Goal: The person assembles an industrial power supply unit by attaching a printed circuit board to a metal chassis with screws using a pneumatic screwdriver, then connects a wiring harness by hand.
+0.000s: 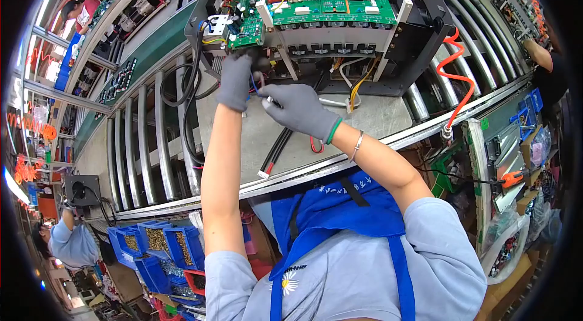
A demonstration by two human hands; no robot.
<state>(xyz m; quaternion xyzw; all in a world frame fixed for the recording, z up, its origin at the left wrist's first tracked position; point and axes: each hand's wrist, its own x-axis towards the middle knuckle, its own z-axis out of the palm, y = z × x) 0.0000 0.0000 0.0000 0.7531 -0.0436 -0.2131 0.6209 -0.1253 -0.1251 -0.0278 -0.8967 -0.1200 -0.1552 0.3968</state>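
Observation:
An open black metal chassis [419, 48] stands in front of me, with a large green circuit board [331, 6] along its top. A smaller green board [248, 36] sits at its left end. My left hand [233, 81], in a grey glove, reaches in just below that smaller board; its fingers are smeared and partly hidden. Close to its right, my gloved right hand [296, 107] is closed, fingertips pointing left. A small shiny piece shows at its fingers, too little of it to name. Between the hands runs a thin blue wire [253, 81]. Dark cables with a white connector [263, 174] hang toward me.
Metal rollers [141, 139] flank the work plate [376, 124]. A coiled red hose [458, 69] hangs at the right. Blue bins [159, 239] of small hardware stand lower left. Other people work at the far left and right [539, 57].

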